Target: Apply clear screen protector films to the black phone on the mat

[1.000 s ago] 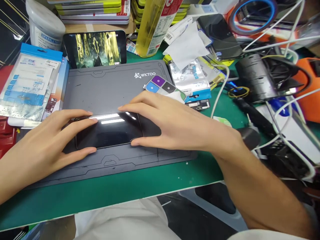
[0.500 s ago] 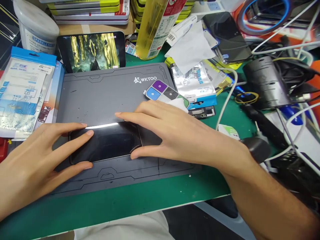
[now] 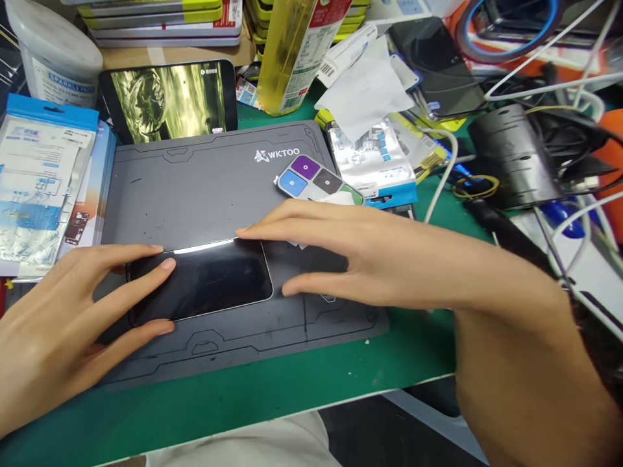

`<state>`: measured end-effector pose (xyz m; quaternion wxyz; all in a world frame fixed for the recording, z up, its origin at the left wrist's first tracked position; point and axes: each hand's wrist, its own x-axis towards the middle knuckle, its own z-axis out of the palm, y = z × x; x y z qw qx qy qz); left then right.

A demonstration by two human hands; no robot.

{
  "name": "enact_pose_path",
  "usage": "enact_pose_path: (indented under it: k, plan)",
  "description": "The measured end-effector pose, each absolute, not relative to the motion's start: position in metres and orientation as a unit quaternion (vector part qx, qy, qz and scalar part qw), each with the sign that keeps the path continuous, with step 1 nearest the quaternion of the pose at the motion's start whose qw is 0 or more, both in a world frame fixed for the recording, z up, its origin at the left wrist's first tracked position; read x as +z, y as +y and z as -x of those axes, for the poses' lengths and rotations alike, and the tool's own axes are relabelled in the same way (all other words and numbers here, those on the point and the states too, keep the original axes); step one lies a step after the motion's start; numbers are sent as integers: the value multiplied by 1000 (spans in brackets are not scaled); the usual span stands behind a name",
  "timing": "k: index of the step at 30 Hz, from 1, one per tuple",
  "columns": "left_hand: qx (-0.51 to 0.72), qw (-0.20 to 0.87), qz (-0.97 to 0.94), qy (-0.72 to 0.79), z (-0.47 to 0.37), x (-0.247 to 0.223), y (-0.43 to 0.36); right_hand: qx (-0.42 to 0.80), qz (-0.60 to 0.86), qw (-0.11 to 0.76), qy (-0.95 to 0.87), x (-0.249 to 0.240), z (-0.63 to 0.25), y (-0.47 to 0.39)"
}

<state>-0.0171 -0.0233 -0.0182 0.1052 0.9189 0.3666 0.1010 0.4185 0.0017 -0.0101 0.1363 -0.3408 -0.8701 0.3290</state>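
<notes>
A black-screened smartphone [image 3: 214,279] lies flat on the dark grey work mat [image 3: 160,194], with a bright reflection along its far edge. My left hand [image 3: 73,311] grips its left end: the index finger lies at the far edge, another finger rests on the glass, and the thumb presses the near edge. At the far right corner, the fingertips of my right hand [image 3: 360,253] touch or hover at the phone's edge; I cannot tell which. That hand's thumb is spread away, beyond the phone's right end. A sheet of coloured stickers [image 3: 316,181] lies behind my right hand.
Behind the mat a propped phone [image 3: 170,97] plays a video, beside a yellow bottle [image 3: 287,65]. Packets [image 3: 43,181] and a white tub [image 3: 58,58] stand at left. To the right are silver packaging [image 3: 370,155], cables [image 3: 448,168] and a black cylinder [image 3: 513,155].
My right thumb has come off the phone's near right corner and moved right, uncovering that corner. My left hand keeps its hold. The view has shifted slightly.
</notes>
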Motion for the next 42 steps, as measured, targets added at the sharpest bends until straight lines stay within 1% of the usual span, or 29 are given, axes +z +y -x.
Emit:
enact_pose_path:
  k: [3, 8, 14, 18, 20, 22, 24, 27, 30, 32, 34, 36, 39, 42]
  plan:
    - [94, 102, -922, 362, 17, -17, -22, 348, 342, 145, -860, -9, -422, 5]
    - [93, 104, -926, 351, 16, -19, -18, 343, 352, 163, -855, -14, -415, 4]
    - [115, 130, -921, 349, 13, -21, -12, 290, 352, 181, -871, -26, -407, 1]
    - [119, 130, -919, 352, 10, -17, -7, 269, 358, 193, -873, -24, -407, 0]
    - [116, 113, -918, 363, 9, -13, -5, 202, 389, 215, -873, -20, -411, 1]
    - [118, 99, -907, 391, 9, -10, -4, 97, 436, 231, -865, -17, -420, 4]
    - [127, 100, -889, 429, 8, -8, -5, 23, 459, 220, -861, -16, -429, 8]
    - [171, 165, -846, 477, 5, -5, -8, 28, 426, 183, -885, -20, -440, 15]
    - [249, 296, -765, 515, 0, -4, -9, 60, 397, 158, -902, -26, -442, 19]
    - [310, 363, -702, 529, -2, -4, -6, 65, 400, 160, -900, -30, -440, 20]
    - [377, 401, -652, 522, -2, -4, 1, 56, 407, 182, -893, -32, -433, 18]
    - [415, 426, -624, 507, -2, -4, 9, 47, 418, 224, -879, -33, -421, 14]
    - [421, 453, -606, 501, -1, -3, 15, 61, 407, 285, -866, -33, -401, 3]
    - [420, 456, -601, 505, 0, -5, 16, 86, 323, 301, -893, -33, -389, -6]
